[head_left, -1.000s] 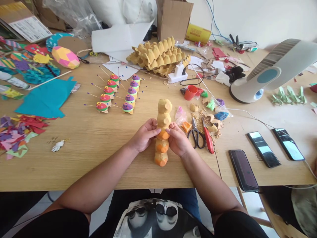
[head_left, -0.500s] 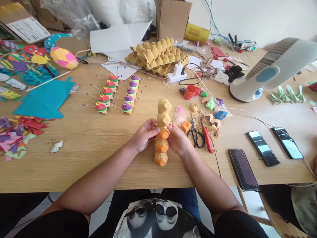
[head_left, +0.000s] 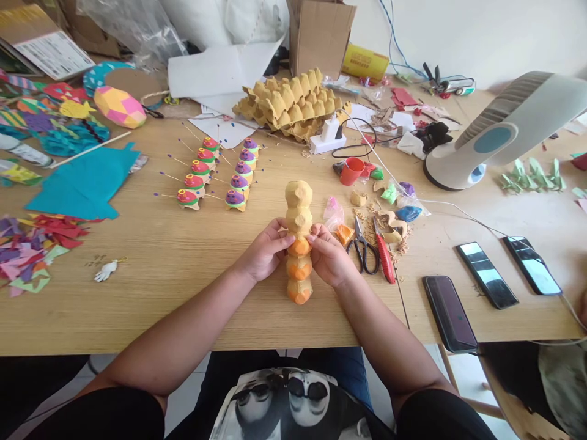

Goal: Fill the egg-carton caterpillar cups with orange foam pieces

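Between my hands stands a strip of yellow egg carton (head_left: 299, 219), its row of cups running away from me. Orange clay (head_left: 300, 272) covers the tops of the nearer cups, while the farther ones are bare. My left hand (head_left: 266, 252) pinches the strip's left side near the middle, thumb on the orange cup. My right hand (head_left: 329, 253) grips the opposite side at the same height, its thumb and fingertips against the carton. A lump of orange clay (head_left: 343, 234) lies just beyond the right hand.
Scissors (head_left: 363, 247) and a red-handled cutter (head_left: 384, 253) lie to the right, with several phones (head_left: 449, 311) farther along. Two decorated carton caterpillars (head_left: 192, 181) stand at the left. Behind are stacked egg trays (head_left: 293, 101), a power strip (head_left: 328, 143) and a white fan (head_left: 495, 134).
The carton strip has turned slightly, its far end shifting left and its near end a little right. Both hands keep their hold on it.
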The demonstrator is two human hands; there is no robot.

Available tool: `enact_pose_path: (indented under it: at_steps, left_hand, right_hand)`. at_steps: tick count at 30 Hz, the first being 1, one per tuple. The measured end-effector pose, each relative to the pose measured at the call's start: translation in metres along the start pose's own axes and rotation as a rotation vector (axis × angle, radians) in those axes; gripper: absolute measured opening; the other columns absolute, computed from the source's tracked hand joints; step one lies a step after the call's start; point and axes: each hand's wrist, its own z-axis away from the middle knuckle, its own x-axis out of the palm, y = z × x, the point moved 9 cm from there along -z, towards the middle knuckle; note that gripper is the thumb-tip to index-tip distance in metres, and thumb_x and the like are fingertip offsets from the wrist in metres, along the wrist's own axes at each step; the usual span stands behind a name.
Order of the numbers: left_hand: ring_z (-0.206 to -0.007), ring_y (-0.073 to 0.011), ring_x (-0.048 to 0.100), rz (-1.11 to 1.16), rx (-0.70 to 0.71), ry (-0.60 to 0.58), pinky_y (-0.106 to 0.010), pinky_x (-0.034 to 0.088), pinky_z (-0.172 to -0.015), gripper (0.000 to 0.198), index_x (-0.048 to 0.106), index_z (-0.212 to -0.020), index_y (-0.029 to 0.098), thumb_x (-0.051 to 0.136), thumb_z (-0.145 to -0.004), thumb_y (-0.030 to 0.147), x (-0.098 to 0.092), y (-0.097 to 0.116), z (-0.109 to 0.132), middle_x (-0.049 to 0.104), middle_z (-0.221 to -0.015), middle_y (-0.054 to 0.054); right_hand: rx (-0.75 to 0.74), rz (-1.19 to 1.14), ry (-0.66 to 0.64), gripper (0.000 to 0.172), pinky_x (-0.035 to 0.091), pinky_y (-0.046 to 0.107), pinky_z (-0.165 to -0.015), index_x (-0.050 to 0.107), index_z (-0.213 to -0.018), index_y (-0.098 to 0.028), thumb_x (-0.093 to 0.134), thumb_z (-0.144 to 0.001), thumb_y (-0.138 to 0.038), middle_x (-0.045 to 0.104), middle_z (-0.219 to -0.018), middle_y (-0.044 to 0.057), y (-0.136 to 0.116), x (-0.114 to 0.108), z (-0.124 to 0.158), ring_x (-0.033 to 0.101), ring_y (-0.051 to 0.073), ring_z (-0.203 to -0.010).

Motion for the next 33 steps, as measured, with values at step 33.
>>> enact_pose_path:
  at_steps: [33]
  left_hand:
    - [-0.085, -0.0162, 0.067, 0.039, -0.039, -0.028, -0.028, 0.049, -0.075, 0.039, 0.062, -0.109, 0.021, 0.082, -0.080, 0.036, 0.0074, -0.0025, 0.0013, 0.072, -0.099, -0.002]
  right_hand:
    - [0.027, 0.020, 0.023, 0.040, 0.047, 0.025, -0.066, 0.046, -0.083, -0.024, 0.085, -0.071, -0.026, 0.062, -0.082, -0.006, 0.0050, -0.0003, 0.0008, 0.058, 0.013, -0.071]
